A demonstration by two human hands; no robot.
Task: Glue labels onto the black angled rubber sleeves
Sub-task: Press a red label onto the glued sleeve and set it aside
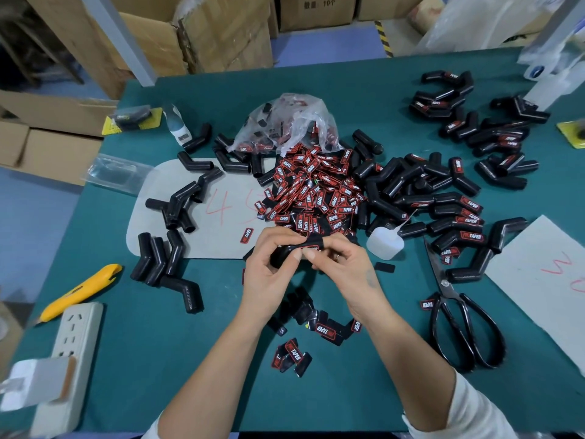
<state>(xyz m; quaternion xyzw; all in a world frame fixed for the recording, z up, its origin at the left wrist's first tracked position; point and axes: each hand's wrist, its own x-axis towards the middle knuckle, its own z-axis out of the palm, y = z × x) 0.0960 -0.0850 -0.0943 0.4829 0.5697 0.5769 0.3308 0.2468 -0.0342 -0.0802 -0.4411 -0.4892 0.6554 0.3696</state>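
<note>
A black angled rubber sleeve lies held between both hands above the counter's near middle. A heap of red-and-black labels sits just behind it. Unlabelled sleeves lie left, labelled sleeves right.

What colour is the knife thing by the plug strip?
Yellow: the utility knife, seen in the head view.

A single wide-angle view from the person's head looks forward and steeply down onto the teal-covered flat counter. It sits close above both forearms, with brown cardboard boxes beyond the far edge
</note>
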